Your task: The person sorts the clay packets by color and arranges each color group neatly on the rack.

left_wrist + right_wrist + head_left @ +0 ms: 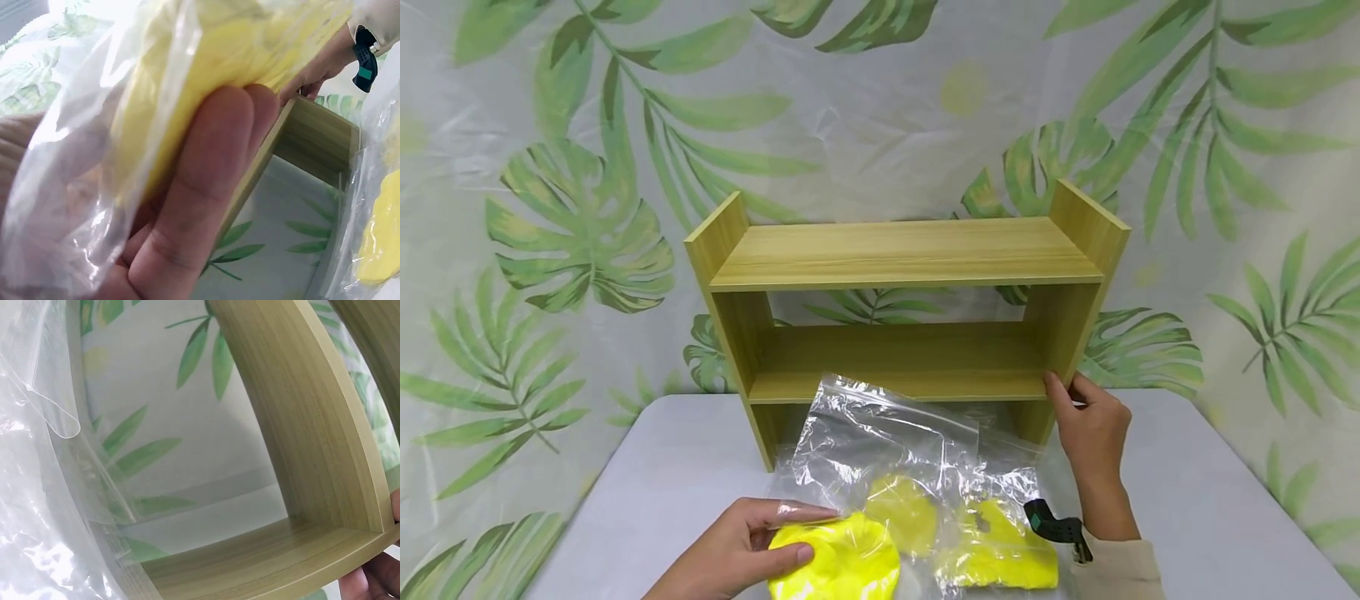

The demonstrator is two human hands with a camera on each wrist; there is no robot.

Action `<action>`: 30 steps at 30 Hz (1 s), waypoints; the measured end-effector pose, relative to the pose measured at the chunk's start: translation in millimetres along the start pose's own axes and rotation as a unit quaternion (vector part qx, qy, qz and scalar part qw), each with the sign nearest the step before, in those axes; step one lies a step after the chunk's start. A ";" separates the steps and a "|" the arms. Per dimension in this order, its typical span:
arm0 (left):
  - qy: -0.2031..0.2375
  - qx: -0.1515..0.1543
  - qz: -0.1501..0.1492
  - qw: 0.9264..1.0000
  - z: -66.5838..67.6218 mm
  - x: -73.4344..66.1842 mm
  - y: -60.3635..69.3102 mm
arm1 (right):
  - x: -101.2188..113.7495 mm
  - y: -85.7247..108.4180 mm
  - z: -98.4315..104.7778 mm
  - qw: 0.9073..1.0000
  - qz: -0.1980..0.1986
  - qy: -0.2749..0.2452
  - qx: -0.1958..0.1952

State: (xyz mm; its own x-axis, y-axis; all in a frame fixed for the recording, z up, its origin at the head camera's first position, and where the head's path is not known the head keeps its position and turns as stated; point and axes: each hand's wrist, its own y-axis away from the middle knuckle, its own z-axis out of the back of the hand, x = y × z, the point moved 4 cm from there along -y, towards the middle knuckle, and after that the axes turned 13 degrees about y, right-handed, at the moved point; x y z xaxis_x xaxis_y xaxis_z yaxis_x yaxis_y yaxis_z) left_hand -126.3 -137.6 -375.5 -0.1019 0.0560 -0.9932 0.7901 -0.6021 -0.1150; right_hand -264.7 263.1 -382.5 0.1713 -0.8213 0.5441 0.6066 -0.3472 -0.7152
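Note:
My left hand (741, 546) pinches a round, soft-looking yellow piece (838, 557) in clear plastic, with the thumb on top and the fingers beneath. The left wrist view shows the fingers (206, 187) pressed against the wrapped yellow piece (187, 69). I cannot tell what kind of thing it is. At the right, my right hand (1093, 425) grips the front edge of the wooden shelf's (902, 387) right side panel, thumb at the middle board. Only fingertips (355, 586) show in the right wrist view, at the panel's edge.
Clear zip bags (880, 421) lie before the shelf, covering part of its lower front. More yellow pieces (1000, 554) show through the plastic. The shelf stands on a white table (700, 442), with a leaf-patterned cloth (880, 108) behind. A dark band (1052, 525) circles my right wrist.

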 end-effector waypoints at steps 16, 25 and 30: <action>-0.097 -0.053 -0.117 0.987 2.3 -56.7 2.3 | -1.4 0.8 3.8 1.000 -0.006 0.003 -0.005; -0.069 -0.067 -0.171 0.980 4.3 -84.2 -5.0 | -1.0 0.6 1.2 1.000 -0.008 0.004 0.005; -0.085 -0.071 -0.197 0.974 6.9 -99.5 -10.3 | -0.1 0.0 -0.3 1.000 -0.009 0.006 0.008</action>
State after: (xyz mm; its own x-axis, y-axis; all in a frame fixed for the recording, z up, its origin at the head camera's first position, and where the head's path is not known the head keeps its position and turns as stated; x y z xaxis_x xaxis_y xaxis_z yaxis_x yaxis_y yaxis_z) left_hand -128.5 -142.4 -275.4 -0.5033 0.1193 -0.8558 0.7443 -0.4433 -0.4995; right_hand -265.0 263.1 -382.8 0.1507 -0.8202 0.5519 0.6225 -0.3549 -0.6975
